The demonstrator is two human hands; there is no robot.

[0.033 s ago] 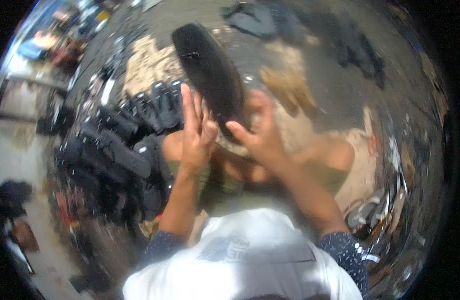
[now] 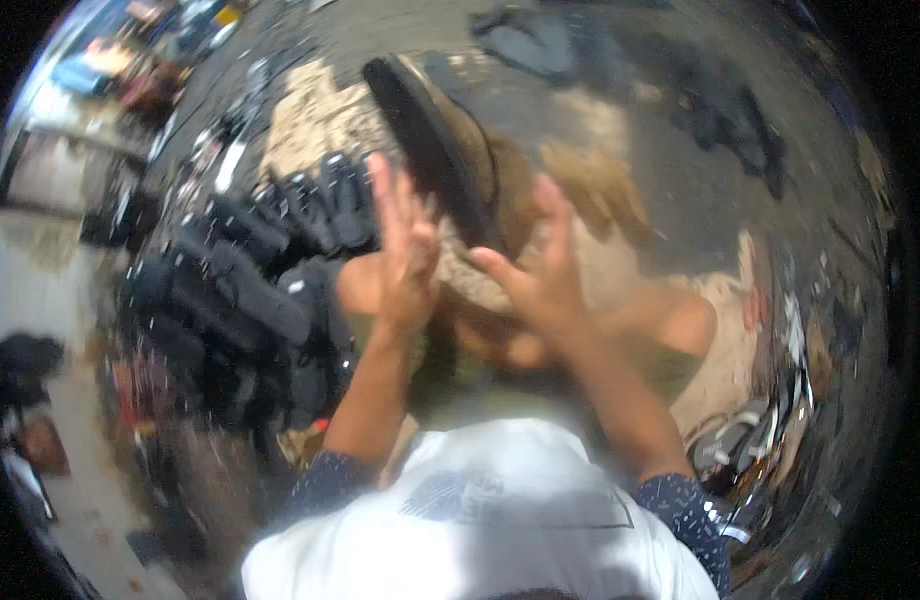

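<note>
A shoe (image 2: 435,150) with a thick black sole and a brownish upper side is tilted up in front of me, its toe pointing away. My right hand (image 2: 545,270) is at its near end, thumb against the sole edge and fingers on the other side; motion blur softens the grip. Beside the sole on the left, my left hand (image 2: 408,240) is raised with its fingers stretched out, holding nothing. The shoe hides part of the brown things (image 2: 595,185) lying behind it, too blurred to name.
Black footwear (image 2: 230,285) lies in rows and a heap at my left. A tan sheet (image 2: 310,120) is spread beyond it. Dark cloth-like pieces (image 2: 530,45) lie on the floor farther off. Grey-and-white sandals (image 2: 725,440) and scraps are at my right.
The shoe has turned so that its sole shows more edge-on and its brownish side comes into view. My right fingers are straighter; my left hand stays spread.
</note>
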